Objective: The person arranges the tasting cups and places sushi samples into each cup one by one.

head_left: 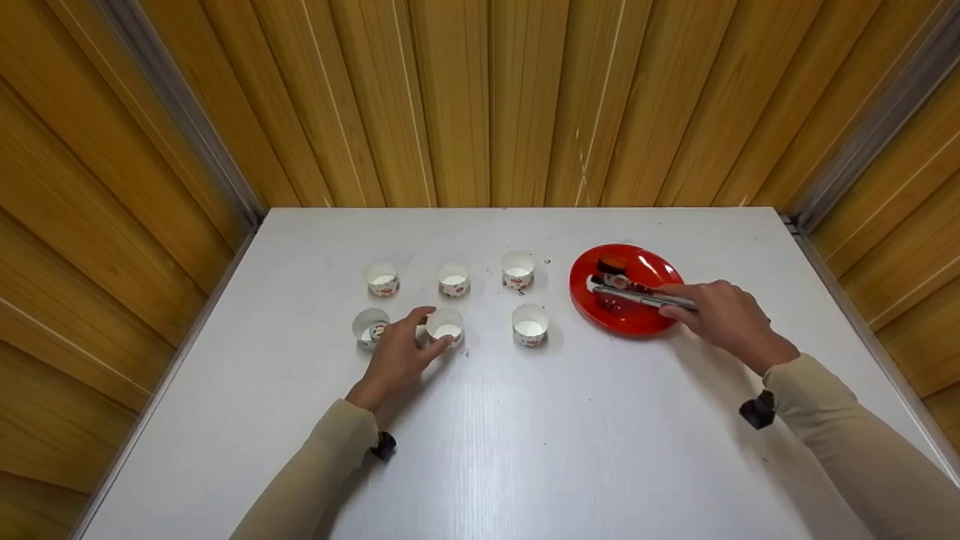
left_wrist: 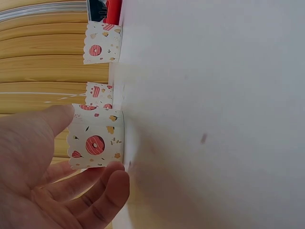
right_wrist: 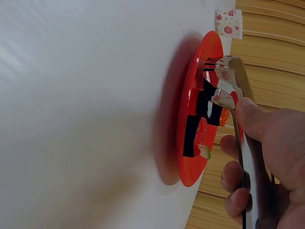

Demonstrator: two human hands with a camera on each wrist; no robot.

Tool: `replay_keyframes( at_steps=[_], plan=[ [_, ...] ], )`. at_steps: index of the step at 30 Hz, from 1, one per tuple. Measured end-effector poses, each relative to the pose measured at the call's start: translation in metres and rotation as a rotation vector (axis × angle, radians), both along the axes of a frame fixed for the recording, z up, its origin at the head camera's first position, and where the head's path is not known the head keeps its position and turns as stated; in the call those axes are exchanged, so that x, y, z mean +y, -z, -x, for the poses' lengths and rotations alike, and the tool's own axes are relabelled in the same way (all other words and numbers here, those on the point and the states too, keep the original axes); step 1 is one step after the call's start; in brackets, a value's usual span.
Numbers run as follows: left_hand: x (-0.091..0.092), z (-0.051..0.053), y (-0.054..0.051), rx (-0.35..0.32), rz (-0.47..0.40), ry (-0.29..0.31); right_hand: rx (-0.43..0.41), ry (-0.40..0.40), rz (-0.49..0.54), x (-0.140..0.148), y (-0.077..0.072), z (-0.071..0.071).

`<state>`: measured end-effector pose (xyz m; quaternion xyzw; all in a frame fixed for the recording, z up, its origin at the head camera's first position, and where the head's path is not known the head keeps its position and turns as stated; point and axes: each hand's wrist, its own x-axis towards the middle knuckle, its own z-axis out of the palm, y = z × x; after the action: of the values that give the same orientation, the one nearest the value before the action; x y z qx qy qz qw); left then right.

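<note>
My left hand [head_left: 397, 352] holds a white paper baking cup [left_wrist: 95, 138] printed with doughnuts, thumb on one side and fingers on the other; the cup stands on the table. In my right hand [head_left: 724, 311] is a pair of metal tongs [right_wrist: 245, 138] with fork-like tips, reaching over the red plate [head_left: 626, 327]. Several sushi pieces lie on this plate, among them a dark-wrapped roll [right_wrist: 191, 136] and an orange-topped one [right_wrist: 224, 116]. The tong tips are around or against a piece at the plate's left side; how firmly cannot be told.
Other paper cups stand in two rows: a back left cup [head_left: 382, 280], a back middle cup [head_left: 454, 281], a back right cup [head_left: 517, 271] and a front right cup [head_left: 530, 326]. The front left cup [head_left: 361, 330] has something small and patterned in it. Wood-patterned walls [head_left: 487, 105] border the white table [head_left: 525, 450].
</note>
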<state>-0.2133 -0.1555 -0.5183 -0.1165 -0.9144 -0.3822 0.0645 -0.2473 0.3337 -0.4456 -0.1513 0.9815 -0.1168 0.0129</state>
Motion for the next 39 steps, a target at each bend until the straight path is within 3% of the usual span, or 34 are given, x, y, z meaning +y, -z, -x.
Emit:
replay_keyframes(
  at_steps=[15, 22, 39],
  plan=[
    [0.001, 0.001, 0.001, -0.017, 0.016, -0.003, 0.014, -0.021, -0.012, -0.011, -0.024, 0.002],
    [-0.001, 0.002, 0.003, 0.014, 0.016, 0.016, 0.017, -0.023, -0.008, -0.016, -0.031, 0.005],
    [0.0, 0.003, 0.002, -0.014, 0.008, -0.004, 0.036, -0.062, -0.003, -0.037, -0.046, 0.004]
  ],
)
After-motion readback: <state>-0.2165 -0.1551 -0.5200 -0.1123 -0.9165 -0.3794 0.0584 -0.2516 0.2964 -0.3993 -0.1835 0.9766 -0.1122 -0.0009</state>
